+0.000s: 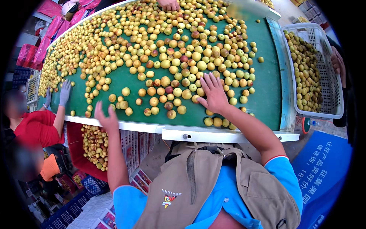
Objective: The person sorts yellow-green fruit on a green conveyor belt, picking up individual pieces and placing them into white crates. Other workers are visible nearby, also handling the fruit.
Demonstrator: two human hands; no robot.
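Note:
Many small round yellow-green fruits (177,92), some with reddish-brown patches, lie spread over a green conveyor belt (266,94) before me. My right hand (214,93) rests palm down among the fruits at the near right part of the belt, fingers spread; no fruit is seen held in it. Over the white metal edge (143,126) of the belt is my left hand (107,114), raised and somewhat blurred, its fingers apart and nothing in it. Just beyond its fingers a few fruits sit on the belt. Below it is a red crate (75,143) with similar fruits.
At the right, a person's hand (338,63) is at a white plastic basket (340,97) of browner fruits. A co-worker in red, with gloved hands (65,93), works at the left. Another hand (169,4) reaches in at the far side. Blue crates (68,211) stand lower left.

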